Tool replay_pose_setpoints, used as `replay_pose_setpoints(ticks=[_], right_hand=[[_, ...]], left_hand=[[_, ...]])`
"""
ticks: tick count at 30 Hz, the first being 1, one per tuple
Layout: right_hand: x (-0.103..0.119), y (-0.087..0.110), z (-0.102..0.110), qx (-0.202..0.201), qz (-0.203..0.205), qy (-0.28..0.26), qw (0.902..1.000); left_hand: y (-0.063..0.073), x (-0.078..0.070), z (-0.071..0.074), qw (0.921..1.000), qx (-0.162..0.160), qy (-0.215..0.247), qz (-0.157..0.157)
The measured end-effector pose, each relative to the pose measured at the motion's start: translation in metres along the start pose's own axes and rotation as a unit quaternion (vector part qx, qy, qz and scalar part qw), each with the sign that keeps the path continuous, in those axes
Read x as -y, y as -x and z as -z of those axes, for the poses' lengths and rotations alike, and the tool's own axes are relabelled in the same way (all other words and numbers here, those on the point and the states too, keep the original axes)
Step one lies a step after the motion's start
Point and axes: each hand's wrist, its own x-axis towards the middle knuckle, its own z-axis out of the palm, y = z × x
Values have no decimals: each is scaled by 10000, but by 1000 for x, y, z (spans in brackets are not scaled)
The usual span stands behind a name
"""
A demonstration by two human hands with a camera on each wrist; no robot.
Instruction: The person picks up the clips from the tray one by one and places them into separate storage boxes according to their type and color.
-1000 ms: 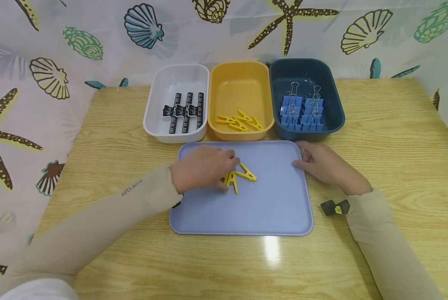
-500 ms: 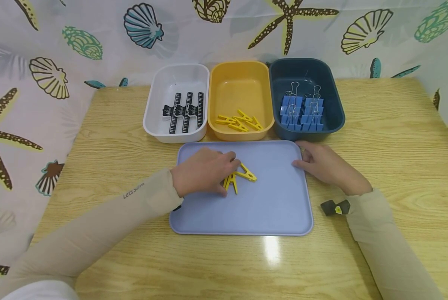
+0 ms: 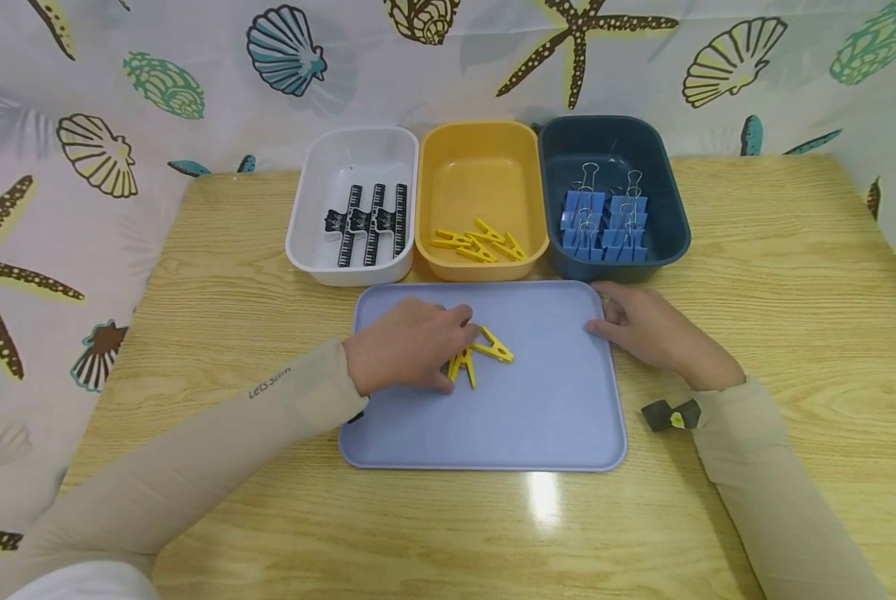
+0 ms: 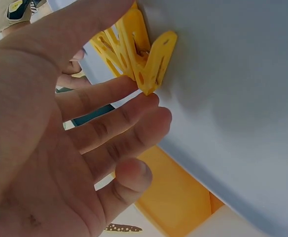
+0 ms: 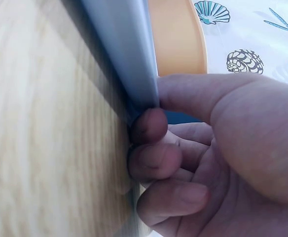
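Note:
Yellow clothespins [image 3: 497,347] lie on the lavender tray [image 3: 523,425], left of its middle. My left hand [image 3: 412,346] reaches over them from the left. In the left wrist view, its thumb and fingertips pinch a yellow clothespin [image 4: 155,64], and further clothespins sit right behind it. Part of the group is hidden under this hand in the head view. At the tray's upper right corner, my right hand [image 3: 653,333] grips the tray rim [image 5: 134,54]. The right wrist view shows its thumb on the rim and its other fingers curled below.
Three bins stand in a row behind the tray. Black clips lie in the white bin [image 3: 297,208], yellow clothespins in the yellow bin [image 3: 480,187], and blue binder clips in the dark blue bin [image 3: 676,225]. A wooden table [image 3: 230,250] carries everything, with a patterned cloth [image 3: 432,75] behind.
My left hand has shifted very slightly toward the tray's front at the clothespins. My right hand has stayed on the tray's corner.

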Motion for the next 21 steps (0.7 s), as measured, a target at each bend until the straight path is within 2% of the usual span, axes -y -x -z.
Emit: replay_pose_setpoints(ticks=[5, 10, 16, 21], right_hand=[[0, 0, 0, -24, 27, 2, 10000], [0, 1, 0, -58, 7, 25, 10000], [0, 1, 0, -71, 28, 18, 10000], [0, 1, 1, -28, 31, -10, 10000]], left_hand=[[0, 0, 1, 10000, -63, 1, -37], [-2, 3, 2, 10000, 17, 59, 55], [-6, 5, 2, 9993, 121, 299, 202], [-6, 6, -3, 9982, -8, 540, 266]])
